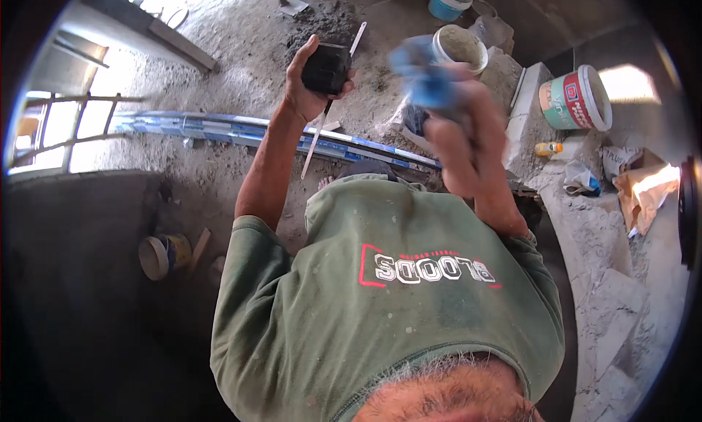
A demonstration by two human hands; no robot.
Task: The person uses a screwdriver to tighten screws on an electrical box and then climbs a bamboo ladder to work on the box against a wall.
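My left hand (298, 86) is closed around a black square box (326, 68), its thumb along one side and fingertips showing at the other. A thin, pale strip (313, 146) with a hole near its end, like a hacksaw blade, runs past the box and hand; I cannot tell whether the hand grips it too. On the right, my right hand (472, 133) is raised and smeared by motion. Its fingers are closed on a blue object (424, 75), too blurred to name. Below both hands, long blue-and-white strips (241, 130) lie across the dusty floor.
Several buckets stand around: a blue one (449, 4), a white one (468, 48), a green-and-red one (567, 102), another by the dark wall (155, 257). A small yellow bottle (548, 149) and torn paper bag (643, 192) rest at right. A wooden beam (172, 46) juts in upper left.
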